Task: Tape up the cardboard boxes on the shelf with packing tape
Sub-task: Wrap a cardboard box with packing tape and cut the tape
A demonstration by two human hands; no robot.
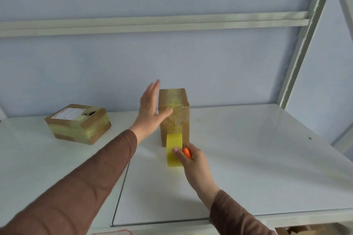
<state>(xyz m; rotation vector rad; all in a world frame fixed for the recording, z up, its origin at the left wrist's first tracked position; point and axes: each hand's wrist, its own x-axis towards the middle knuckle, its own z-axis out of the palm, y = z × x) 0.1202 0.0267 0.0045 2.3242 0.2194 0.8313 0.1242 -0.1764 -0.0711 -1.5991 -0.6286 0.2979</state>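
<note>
Yellow tape roll (174, 149) gripped by right hand (193, 158); left hand (150, 109), fingers spread, touches upright box (174, 116).

Cardboard boxes: two on shelf (248, 158). Upright box (174, 116) at centre, far side; flat box (78, 123) far left, well apart from the first.
Tape rolls: one, yellow tape roll (174, 149), near side of upright box.
Orange objects: one, orange piece (187, 153) beside roll, kind unclear.
Hands: two, left hand (151, 108), right hand (193, 160).
Brown sleeves: two.
</note>
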